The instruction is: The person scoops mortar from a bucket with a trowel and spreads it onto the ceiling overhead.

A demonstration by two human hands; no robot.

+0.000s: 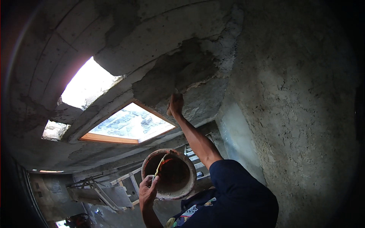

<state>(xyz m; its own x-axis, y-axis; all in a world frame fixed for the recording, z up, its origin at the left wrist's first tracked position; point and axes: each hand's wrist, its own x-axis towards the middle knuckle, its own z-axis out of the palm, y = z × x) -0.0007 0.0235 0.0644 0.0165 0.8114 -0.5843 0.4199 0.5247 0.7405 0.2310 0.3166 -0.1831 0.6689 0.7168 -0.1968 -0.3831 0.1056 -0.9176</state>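
My right hand (176, 104) is raised overhead, gripping the handle of a trowel (169, 111) whose blade is mostly hidden against the ceiling. It presses at the lower edge of a dark, wet patch of plaster (175, 70) on a concrete beam. My left hand (147, 190) grips the near rim of a round, mortar-crusted pan (190, 173), held tilted below the right arm. The pan's inside is dark, with a yellowish streak near my fingers.
A rough plastered wall (296, 114) rises at the right. A wood-framed opening (129, 125) and a bright gap (85, 85) break the ceiling at the left. Wooden scaffolding planks (102, 192) and a ladder-like frame (192, 155) lie below.
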